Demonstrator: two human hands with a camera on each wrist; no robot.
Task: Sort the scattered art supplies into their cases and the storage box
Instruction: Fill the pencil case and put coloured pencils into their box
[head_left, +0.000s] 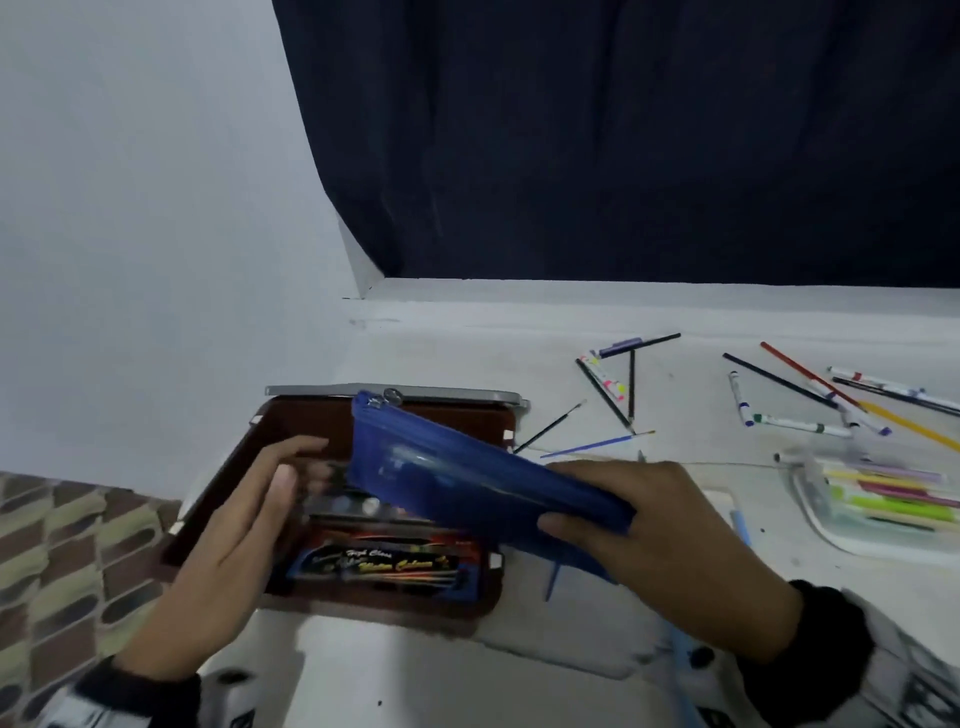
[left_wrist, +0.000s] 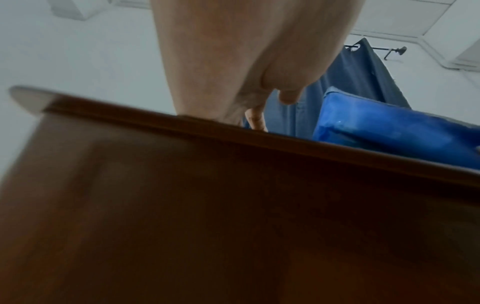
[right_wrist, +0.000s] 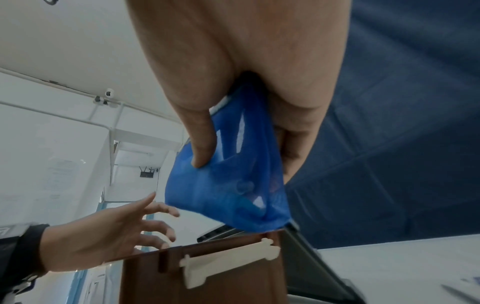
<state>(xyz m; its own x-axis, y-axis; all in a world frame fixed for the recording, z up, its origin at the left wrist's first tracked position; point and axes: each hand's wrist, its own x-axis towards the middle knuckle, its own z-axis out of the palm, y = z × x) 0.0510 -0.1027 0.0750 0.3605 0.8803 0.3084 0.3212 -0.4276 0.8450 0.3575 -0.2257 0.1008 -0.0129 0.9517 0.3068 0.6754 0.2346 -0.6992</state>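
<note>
A brown storage box (head_left: 218, 493) (left_wrist: 233, 216) (right_wrist: 207, 277) stands open on the table with a watercolour set (head_left: 384, 564) lying inside. My right hand (head_left: 639, 525) (right_wrist: 233, 82) grips a blue mesh zip pouch (head_left: 467, 473) (left_wrist: 389, 131) (right_wrist: 233, 185) by its near end and holds it tilted over the box. My left hand (head_left: 260, 499) (left_wrist: 233, 61) (right_wrist: 116, 230) hovers over the left part of the box, fingers spread and empty, close to the pouch's far end.
Loose pencils, brushes and markers (head_left: 608, 384) (head_left: 810, 400) lie scattered on the white table to the right. A clear case of coloured markers (head_left: 883, 499) sits at the right edge. A dark curtain (head_left: 623, 130) hangs behind; patterned fabric (head_left: 62, 561) lies at the left.
</note>
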